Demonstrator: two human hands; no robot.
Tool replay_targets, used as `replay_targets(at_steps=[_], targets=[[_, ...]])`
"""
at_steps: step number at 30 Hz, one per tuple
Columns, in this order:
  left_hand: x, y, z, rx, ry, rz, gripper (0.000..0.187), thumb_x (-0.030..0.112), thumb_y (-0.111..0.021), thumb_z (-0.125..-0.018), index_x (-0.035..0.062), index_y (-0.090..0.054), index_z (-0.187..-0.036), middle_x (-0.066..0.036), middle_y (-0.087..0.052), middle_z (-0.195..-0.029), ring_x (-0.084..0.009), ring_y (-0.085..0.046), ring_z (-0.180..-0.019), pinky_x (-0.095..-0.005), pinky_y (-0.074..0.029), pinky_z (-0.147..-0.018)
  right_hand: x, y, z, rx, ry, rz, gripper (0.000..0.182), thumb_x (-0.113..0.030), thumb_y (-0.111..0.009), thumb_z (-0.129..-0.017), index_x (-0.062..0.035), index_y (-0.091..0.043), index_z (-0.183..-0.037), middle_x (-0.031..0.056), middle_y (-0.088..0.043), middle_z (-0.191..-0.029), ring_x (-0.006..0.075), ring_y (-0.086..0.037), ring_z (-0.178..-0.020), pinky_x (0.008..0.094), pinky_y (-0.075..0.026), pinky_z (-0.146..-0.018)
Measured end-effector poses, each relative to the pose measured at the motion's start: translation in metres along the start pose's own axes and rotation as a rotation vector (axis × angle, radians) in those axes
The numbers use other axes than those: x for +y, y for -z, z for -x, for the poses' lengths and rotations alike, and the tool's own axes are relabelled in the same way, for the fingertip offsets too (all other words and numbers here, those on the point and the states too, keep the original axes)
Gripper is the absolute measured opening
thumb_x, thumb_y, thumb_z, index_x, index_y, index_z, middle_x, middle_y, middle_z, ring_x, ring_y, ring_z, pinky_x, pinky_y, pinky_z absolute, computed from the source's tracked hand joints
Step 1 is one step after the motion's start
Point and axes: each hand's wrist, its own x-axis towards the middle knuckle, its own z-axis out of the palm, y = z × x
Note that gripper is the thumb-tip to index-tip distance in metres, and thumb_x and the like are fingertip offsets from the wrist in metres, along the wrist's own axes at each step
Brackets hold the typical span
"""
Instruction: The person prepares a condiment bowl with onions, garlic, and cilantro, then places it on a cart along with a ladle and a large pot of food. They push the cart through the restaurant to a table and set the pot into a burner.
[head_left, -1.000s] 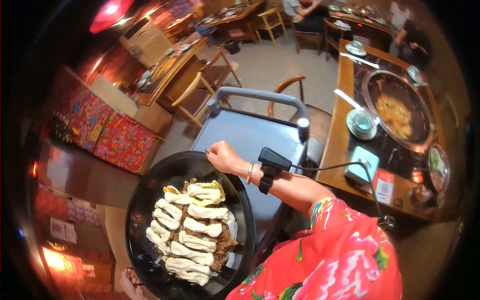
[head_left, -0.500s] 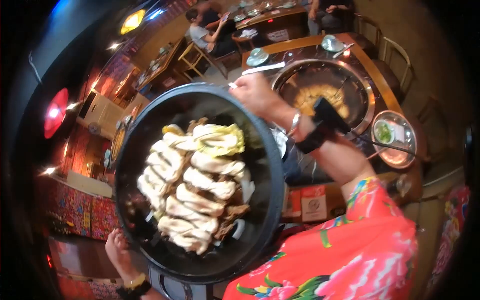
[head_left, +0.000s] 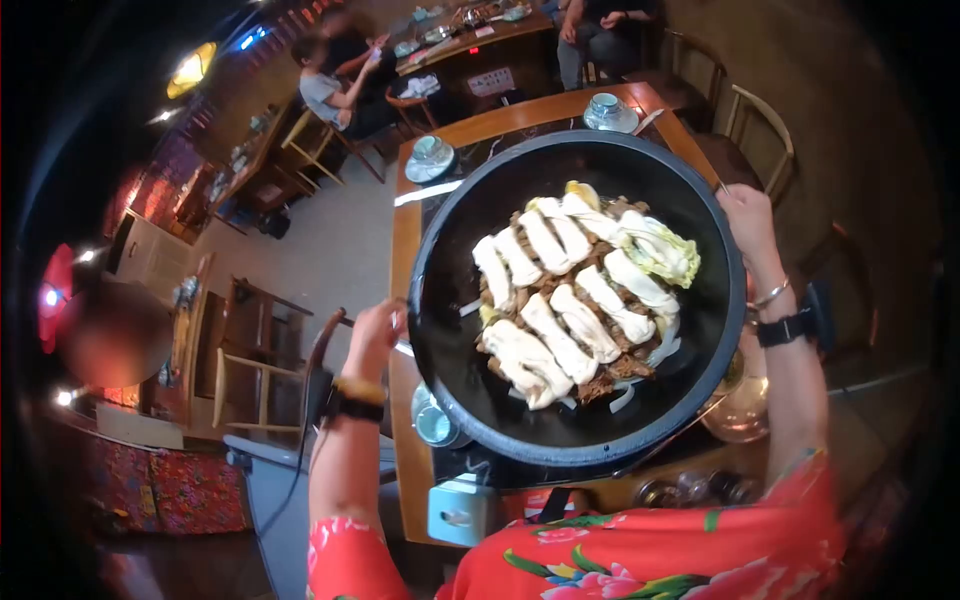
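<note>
A large black wok [head_left: 445, 290] with a grey rim hangs level over the table, carried between both hands. My left hand [head_left: 375, 335] is closed at its left side, thumb toward the rim. On the right side, my right hand [head_left: 752, 222] is wrapped round a thin handle. Several pale, soft strips [head_left: 570, 330] lie in rows inside over brown meat-like pieces [head_left: 608, 385]. A yellow-green cabbage leaf [head_left: 668, 252] sits at the upper right of the food. The wok hides the middle of the table beneath it.
The wooden-edged table [head_left: 405, 240] carries stacked bowls [head_left: 430, 157], more bowls [head_left: 608, 112] and a teal tissue box [head_left: 461, 512]. A copper-coloured tray [head_left: 742, 405] is partly hidden at right. Chairs [head_left: 258, 385] stand at left; seated people [head_left: 335, 95] are behind.
The wok has moved right, from beside the table to over it, covering the pan set into it. My right hand is now at its right side, my left hand at its left.
</note>
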Motion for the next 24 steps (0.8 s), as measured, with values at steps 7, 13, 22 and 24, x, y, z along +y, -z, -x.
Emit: replay_targets(at_steps=[7,13,22,24], targets=[[-0.036,-0.057,-0.055,-0.067,0.167,-0.141,0.021,0.030,-0.055,-0.079,0.0107,-0.057,-0.086,0.000,-0.054,-0.071,-0.0111,-0.054,-0.065,-0.0237,-0.035,-0.056,0.121,0.028,0.028,0.068,-0.208,0.185,0.017,-0.009,-0.057,-0.081,0.0016,-0.059,-0.068,-0.0038,-0.052,-0.062,0.0056,-0.045,-0.058,0.0244,-0.038,-0.052],[-0.064,-0.062,-0.100,-0.033,0.158,-0.241,0.017,0.022,-0.059,-0.077,0.0048,-0.060,-0.081,-0.004,-0.057,-0.071,-0.0152,-0.057,-0.070,-0.0295,-0.042,-0.063,0.165,0.016,0.023,0.186,-0.382,0.119,0.014,-0.010,-0.059,-0.081,-0.0007,-0.062,-0.071,-0.0026,-0.052,-0.062,0.0074,-0.048,-0.058,0.0238,-0.038,-0.053],[-0.046,-0.072,-0.068,0.032,0.187,-0.311,0.027,0.021,-0.059,-0.072,-0.0040,-0.059,-0.082,-0.010,-0.057,-0.071,-0.0216,-0.054,-0.062,-0.0359,-0.042,-0.054,0.187,0.029,0.025,-0.071,-0.427,0.288,0.018,-0.017,-0.062,-0.079,-0.0008,-0.064,-0.074,0.0014,-0.055,-0.060,0.0110,-0.050,-0.051,0.0251,-0.039,-0.048],[-0.038,-0.070,-0.065,-0.008,0.012,-0.658,0.032,0.024,-0.062,-0.071,-0.0043,-0.063,-0.086,-0.007,-0.059,-0.072,-0.0163,-0.055,-0.067,-0.0293,-0.042,-0.060,0.085,0.016,0.028,-0.253,0.152,0.892,0.021,-0.021,-0.060,-0.080,-0.0007,-0.063,-0.073,0.0087,-0.058,-0.059,0.0190,-0.054,-0.053,0.0328,-0.044,-0.052]])
